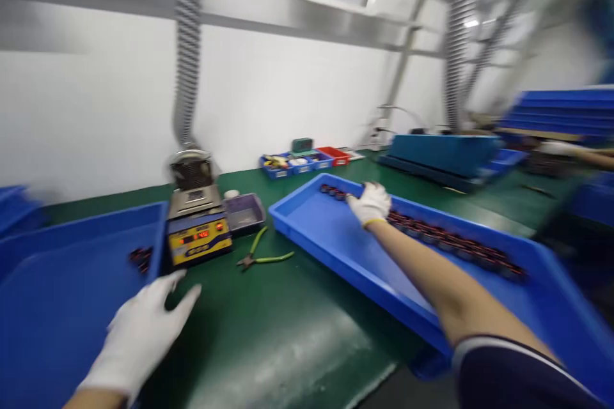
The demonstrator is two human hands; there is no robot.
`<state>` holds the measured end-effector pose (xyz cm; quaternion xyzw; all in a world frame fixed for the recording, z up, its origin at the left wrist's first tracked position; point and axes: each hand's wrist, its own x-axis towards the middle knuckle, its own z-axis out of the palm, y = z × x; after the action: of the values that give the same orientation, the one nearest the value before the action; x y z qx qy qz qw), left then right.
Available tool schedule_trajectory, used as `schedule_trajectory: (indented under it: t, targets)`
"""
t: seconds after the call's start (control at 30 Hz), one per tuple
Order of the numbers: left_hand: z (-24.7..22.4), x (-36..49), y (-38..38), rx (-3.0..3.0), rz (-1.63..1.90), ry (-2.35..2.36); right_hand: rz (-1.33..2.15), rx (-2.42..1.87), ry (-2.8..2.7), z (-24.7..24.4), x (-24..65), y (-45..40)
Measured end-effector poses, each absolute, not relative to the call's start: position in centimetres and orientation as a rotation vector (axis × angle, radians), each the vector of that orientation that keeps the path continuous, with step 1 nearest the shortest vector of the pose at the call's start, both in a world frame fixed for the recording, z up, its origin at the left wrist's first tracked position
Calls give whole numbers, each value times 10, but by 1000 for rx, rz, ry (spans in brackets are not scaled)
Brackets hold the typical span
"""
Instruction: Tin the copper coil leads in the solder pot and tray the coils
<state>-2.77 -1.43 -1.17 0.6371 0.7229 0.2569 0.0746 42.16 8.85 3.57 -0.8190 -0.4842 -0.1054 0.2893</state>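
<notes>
My left hand, in a white glove, hovers with thumb and fingers apart at the near edge of the left blue tray; nothing is in it. A small cluster of dark parts lies in that tray. My right hand, also gloved, reaches into the right blue tray, at the row of dark round parts along its far side. Its fingertips are blurred, so whether it grips a part cannot be made out.
Between the trays stand a yellow and blue device with a lit display, a grey bin and green-handled cutters. Small bins line the wall. A teal machine and another person's arm are at the right.
</notes>
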Motion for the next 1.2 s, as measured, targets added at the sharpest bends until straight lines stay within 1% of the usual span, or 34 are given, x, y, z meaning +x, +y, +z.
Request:
schedule_trajectory:
  t: [0.1,0.13,0.2,0.3,0.37,0.4,0.57,0.7,0.8,0.87,1.0,1.1,1.2]
  targets:
    - [4,-50,-3,1521,1079,2358,-208,-1818,-1601,41,350,102]
    - [4,-62,1,1383,1101,2399,-150,-1628,-1744,38,320,98]
    - [-1,-88,3,1268,1070,2441,25,-1090,-2053,26,259,75]
    - [-17,-112,-1,1233,980,2432,222,-371,-2315,-5,176,21]
    - [-26,-114,0,1232,959,2410,318,-57,-2360,-27,134,-8]
    - [-29,-112,3,1235,961,2394,339,2,-2350,-35,118,-19]
    - [-36,-94,36,1242,1055,2277,414,51,-2342,-54,85,-30]
    - [-36,-83,53,1168,1195,2229,399,130,-2251,-52,90,-25]
    - [-33,-82,43,1090,1279,2196,451,110,-2281,-46,98,-26]
    - [-27,-85,29,1033,1323,2181,527,10,-2223,-42,101,-25]
    - [0,-79,-4,1002,1401,2101,638,-323,-1907,-45,97,-11]
    - [18,-51,-16,1066,1415,1980,743,-523,-1727,-47,90,1]
    - [26,-14,-17,1110,1424,1944,888,-677,-1609,-46,89,7]
